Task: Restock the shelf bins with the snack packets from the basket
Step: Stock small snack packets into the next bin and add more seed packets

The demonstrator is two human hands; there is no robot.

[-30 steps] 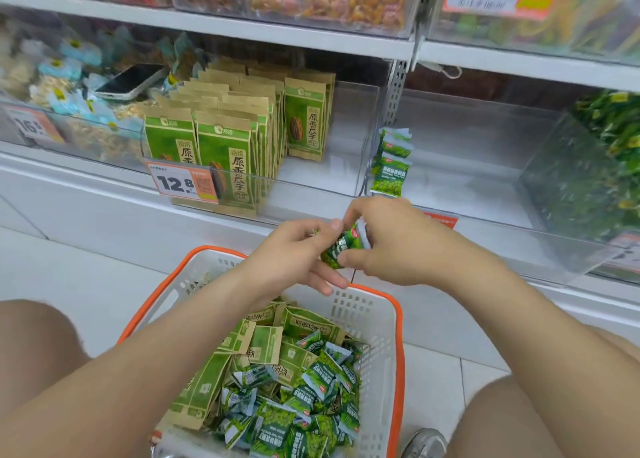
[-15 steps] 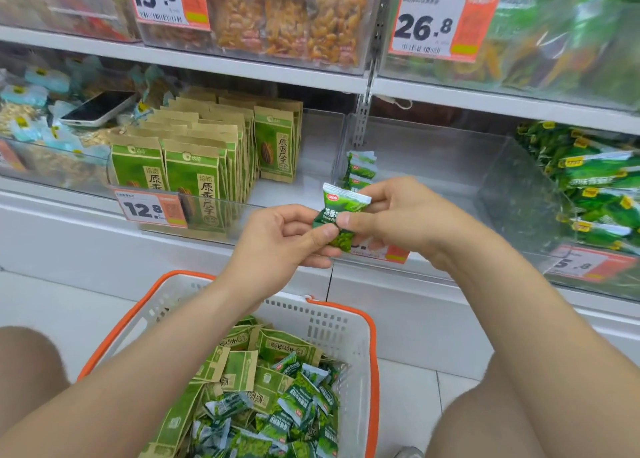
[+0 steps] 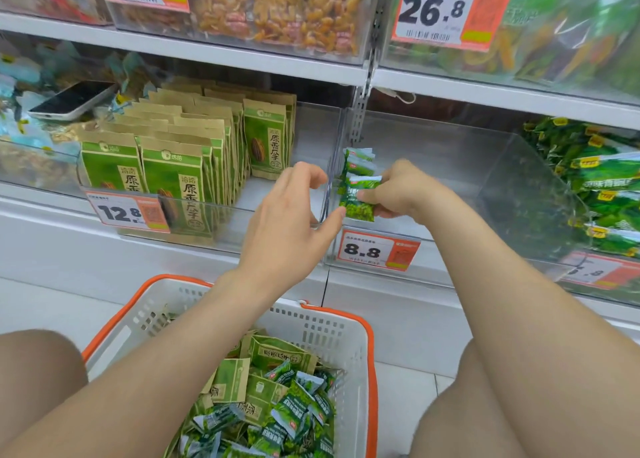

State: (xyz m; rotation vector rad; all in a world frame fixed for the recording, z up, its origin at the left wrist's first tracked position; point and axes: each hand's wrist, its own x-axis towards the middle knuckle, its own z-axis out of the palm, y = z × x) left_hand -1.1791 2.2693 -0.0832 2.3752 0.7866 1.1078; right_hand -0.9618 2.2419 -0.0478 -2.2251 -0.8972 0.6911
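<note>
A packet point(image 3: 358, 204) is pinched by the right grip point(image 3: 398, 193) before the bin point(image 3: 457, 180); the left grip point(image 3: 287, 225) is released, its thumb touching the packet.

right hand point(image 3: 407, 194) pinching green packet point(image 3: 358, 209), basket point(image 3: 371, 360) below

A: What colours is the small packet point(image 3: 358, 199) in the right hand point(image 3: 398, 194) showing?
B: It's showing green, with a white strip along the top.
A: And left of the left hand point(image 3: 294, 222)?
B: The pouches point(image 3: 173, 177) are showing kraft brown above green panels.
A: Below the hands?
B: The basket point(image 3: 311, 329) is showing white perforated walls under an orange rim. The price tag point(image 3: 377, 251) is showing black digits on white beside orange.
</note>
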